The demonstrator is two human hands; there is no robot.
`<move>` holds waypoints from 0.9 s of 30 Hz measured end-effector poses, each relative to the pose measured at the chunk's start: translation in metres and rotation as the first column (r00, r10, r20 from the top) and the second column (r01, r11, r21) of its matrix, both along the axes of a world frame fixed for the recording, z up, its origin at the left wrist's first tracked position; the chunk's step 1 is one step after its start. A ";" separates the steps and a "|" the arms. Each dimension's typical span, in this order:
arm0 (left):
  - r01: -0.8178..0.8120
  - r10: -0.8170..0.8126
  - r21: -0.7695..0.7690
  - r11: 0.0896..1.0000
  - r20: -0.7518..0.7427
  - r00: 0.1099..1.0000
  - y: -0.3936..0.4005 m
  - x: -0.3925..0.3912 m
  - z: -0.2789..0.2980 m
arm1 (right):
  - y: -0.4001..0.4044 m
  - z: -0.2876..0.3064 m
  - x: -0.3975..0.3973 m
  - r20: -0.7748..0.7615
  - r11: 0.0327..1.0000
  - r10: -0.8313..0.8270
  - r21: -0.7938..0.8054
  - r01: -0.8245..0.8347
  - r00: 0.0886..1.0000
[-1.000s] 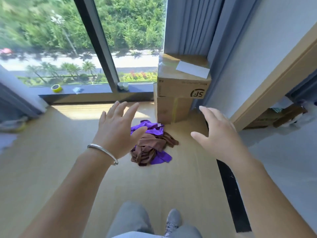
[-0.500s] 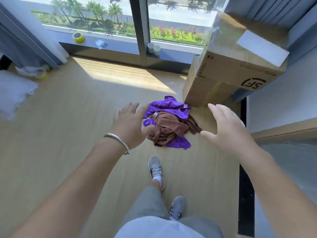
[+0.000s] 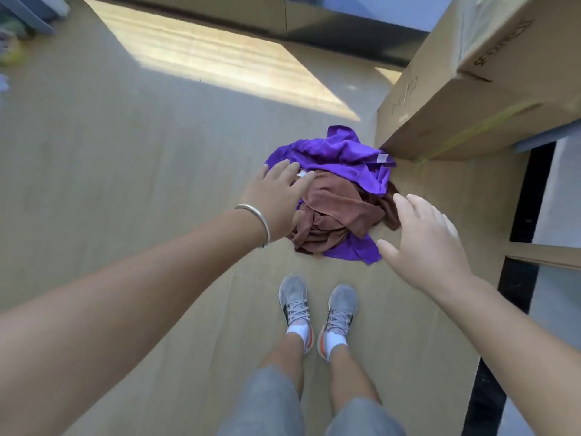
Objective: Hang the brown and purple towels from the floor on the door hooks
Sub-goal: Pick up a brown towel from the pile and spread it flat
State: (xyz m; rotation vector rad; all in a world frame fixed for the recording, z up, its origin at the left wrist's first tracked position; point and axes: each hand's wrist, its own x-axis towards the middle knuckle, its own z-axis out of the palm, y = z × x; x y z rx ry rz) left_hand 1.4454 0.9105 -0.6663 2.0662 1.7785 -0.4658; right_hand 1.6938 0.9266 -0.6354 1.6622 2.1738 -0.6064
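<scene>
A purple towel and a brown towel lie crumpled together in one heap on the wooden floor, the brown one on top of the purple one's near part. My left hand, with a silver bangle on the wrist, reaches over the heap's left side with straight fingers at the brown towel's edge. My right hand hovers with spread fingers just right of the heap, holding nothing. No door hooks are in view.
Stacked cardboard boxes stand right behind the heap at the upper right. A dark floor strip runs along the right. My feet in grey shoes stand just short of the heap. A sunlit patch lies on the floor ahead.
I have stepped up to the heap and bent down. Both hands have dropped closer to the towels, the left one now reaching the heap's left edge.
</scene>
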 end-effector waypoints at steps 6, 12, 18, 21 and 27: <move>0.066 -0.062 -0.125 0.990 0.033 0.998 0.027 -0.001 -0.156 | 0.005 -0.160 0.012 0.055 0.991 -0.019 -0.131 0.027 0.998; 0.206 -0.206 -0.052 0.977 -0.006 0.978 0.045 0.020 -0.291 | 0.005 -0.298 0.028 0.056 0.991 0.042 -0.132 -0.034 0.998; 0.350 -0.352 -0.038 0.936 -0.058 0.934 0.063 0.028 -0.392 | 0.017 -0.408 0.039 0.048 0.995 0.058 -0.084 -0.054 0.997; 0.370 -0.370 -0.021 0.929 -0.117 0.922 0.065 0.027 -0.423 | 0.019 -0.443 0.041 0.070 0.994 0.087 -0.075 -0.081 0.994; 0.288 -0.275 0.089 0.954 -0.131 0.952 0.069 0.028 -0.447 | 0.025 -0.474 0.034 0.092 0.996 0.086 0.008 -0.087 0.992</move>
